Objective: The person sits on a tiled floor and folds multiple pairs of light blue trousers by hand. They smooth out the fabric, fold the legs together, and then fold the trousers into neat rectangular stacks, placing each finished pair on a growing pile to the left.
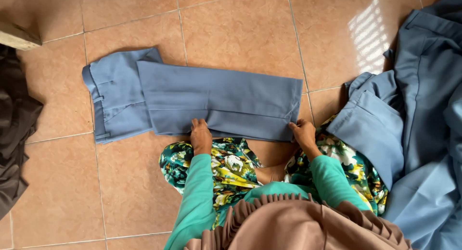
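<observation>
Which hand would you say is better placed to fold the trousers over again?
Probably the right hand: it grips the folded trousers' free end corner, while the left hand presses mid-length.

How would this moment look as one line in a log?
left hand: pinching near edge of folded blue trousers | right hand: gripping their right corner | trousers flat on tiled floor | blue garments heaped at right

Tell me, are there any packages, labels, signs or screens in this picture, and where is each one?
None in view: no package, label, sign or screen.
Only cloth on the tiled floor: folded blue trousers under the left hand and right hand, a blue garment pile at right, dark cloth at left.
</observation>
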